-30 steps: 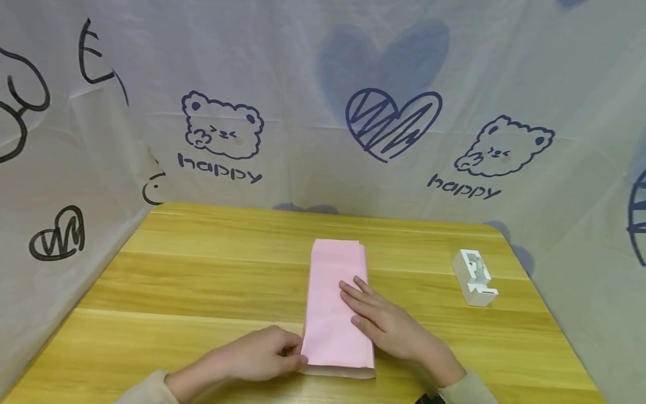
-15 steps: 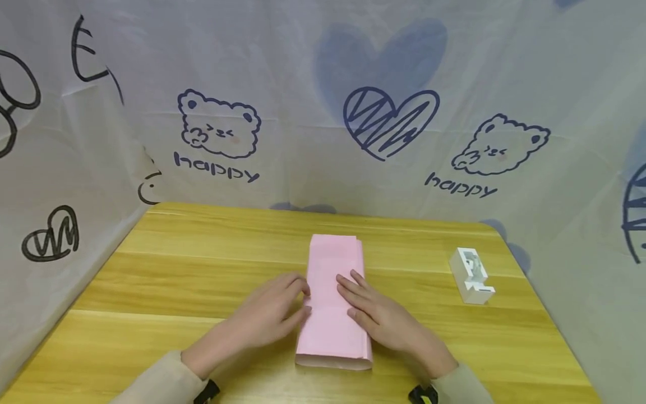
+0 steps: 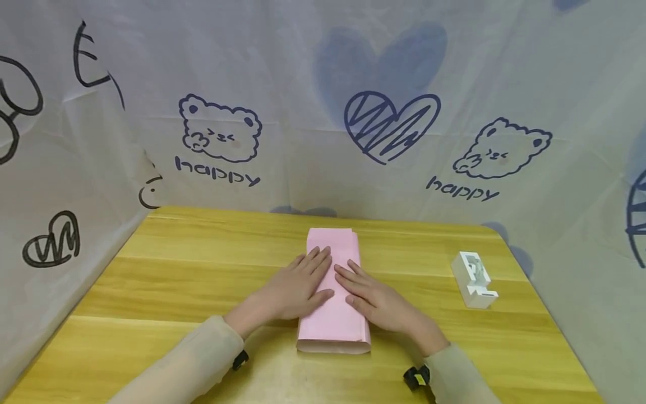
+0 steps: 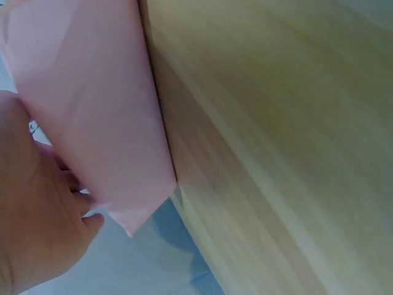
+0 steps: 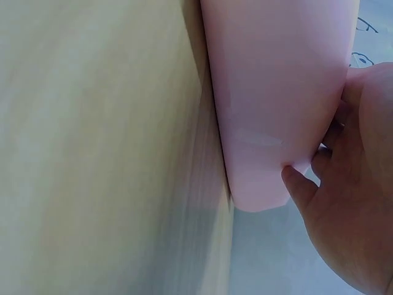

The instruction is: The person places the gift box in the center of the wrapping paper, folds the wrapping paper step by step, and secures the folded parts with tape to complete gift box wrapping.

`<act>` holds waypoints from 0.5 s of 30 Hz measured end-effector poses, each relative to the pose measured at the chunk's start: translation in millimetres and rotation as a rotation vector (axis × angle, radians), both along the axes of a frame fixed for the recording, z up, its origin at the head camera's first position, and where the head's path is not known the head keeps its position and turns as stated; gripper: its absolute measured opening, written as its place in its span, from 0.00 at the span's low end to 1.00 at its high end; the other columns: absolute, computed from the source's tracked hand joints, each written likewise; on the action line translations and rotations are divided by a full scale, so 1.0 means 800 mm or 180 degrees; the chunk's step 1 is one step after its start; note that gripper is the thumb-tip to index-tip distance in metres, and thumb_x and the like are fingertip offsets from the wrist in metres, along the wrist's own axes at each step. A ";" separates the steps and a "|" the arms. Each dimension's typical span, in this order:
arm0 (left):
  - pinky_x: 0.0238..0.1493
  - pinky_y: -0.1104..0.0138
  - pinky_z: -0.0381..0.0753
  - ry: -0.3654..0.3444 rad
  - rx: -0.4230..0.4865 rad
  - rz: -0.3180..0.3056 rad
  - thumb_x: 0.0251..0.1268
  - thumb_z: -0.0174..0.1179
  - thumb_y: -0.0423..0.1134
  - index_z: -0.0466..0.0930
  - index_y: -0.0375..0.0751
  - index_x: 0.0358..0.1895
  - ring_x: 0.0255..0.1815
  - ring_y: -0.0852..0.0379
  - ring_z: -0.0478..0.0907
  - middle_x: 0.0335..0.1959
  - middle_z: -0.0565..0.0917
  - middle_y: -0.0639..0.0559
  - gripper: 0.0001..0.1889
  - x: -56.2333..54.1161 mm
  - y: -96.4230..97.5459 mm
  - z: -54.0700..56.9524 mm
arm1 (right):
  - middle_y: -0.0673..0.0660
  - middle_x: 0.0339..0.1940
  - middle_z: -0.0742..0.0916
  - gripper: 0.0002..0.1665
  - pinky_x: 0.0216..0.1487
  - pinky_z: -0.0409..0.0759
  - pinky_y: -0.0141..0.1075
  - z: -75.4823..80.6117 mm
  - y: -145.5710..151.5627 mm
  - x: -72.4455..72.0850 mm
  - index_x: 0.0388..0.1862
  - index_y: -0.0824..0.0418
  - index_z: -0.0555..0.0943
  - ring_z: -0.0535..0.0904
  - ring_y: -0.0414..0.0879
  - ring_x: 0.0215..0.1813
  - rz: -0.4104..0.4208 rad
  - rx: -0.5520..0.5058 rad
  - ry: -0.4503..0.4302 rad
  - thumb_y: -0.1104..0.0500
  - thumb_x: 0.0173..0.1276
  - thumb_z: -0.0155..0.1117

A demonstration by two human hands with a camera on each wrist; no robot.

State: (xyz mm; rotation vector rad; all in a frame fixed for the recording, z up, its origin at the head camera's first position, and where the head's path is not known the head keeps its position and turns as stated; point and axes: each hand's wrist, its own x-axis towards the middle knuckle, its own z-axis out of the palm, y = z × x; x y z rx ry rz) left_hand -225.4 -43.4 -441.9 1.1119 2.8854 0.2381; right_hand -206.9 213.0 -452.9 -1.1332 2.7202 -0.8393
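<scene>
A long pink paper form, like a flattened tube or bag, lies lengthwise on the table with its open end towards me. My left hand rests on its left half, fingers straight and thumb apart. On the right half lies my right hand, its fingers extended too. The left wrist view has the paper's smooth side beside the left hand. In the right wrist view a shiny strip like clear tape sticks to the pink side, near the right thumb. The palms' undersides are hidden in the head view.
A white tape dispenser stands on the right side of the wooden table. White cloth printed with bears and hearts hangs behind and beside the table. Dark straps show at the sleeve cuffs.
My left hand has moved from the paper's near left corner, up its left edge, and onto its top, the fingers straightening. The paper has shifted slightly away from me. The right hand stays on it.
</scene>
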 end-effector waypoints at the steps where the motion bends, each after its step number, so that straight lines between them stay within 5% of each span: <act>1: 0.84 0.50 0.46 -0.0044 -0.0007 -0.0017 0.84 0.34 0.62 0.46 0.36 0.84 0.86 0.44 0.39 0.86 0.42 0.42 0.40 0.000 0.002 -0.002 | 0.48 0.85 0.62 0.31 0.81 0.54 0.58 0.000 0.000 0.000 0.82 0.56 0.64 0.48 0.55 0.86 -0.0002 -0.0003 -0.0022 0.50 0.85 0.49; 6: 0.84 0.51 0.41 -0.0204 0.0034 -0.0020 0.85 0.34 0.56 0.45 0.32 0.84 0.86 0.42 0.37 0.86 0.41 0.39 0.38 0.003 0.010 -0.006 | 0.51 0.85 0.62 0.31 0.81 0.54 0.59 -0.001 0.000 0.002 0.83 0.57 0.63 0.48 0.55 0.86 -0.0038 -0.0080 -0.0040 0.51 0.85 0.50; 15: 0.84 0.51 0.41 -0.0102 -0.0108 -0.0004 0.85 0.32 0.56 0.44 0.31 0.84 0.86 0.41 0.37 0.86 0.40 0.38 0.38 0.006 0.011 -0.002 | 0.52 0.84 0.64 0.31 0.80 0.56 0.59 0.008 0.019 0.015 0.82 0.58 0.65 0.53 0.55 0.85 -0.0343 -0.0239 -0.0020 0.52 0.85 0.52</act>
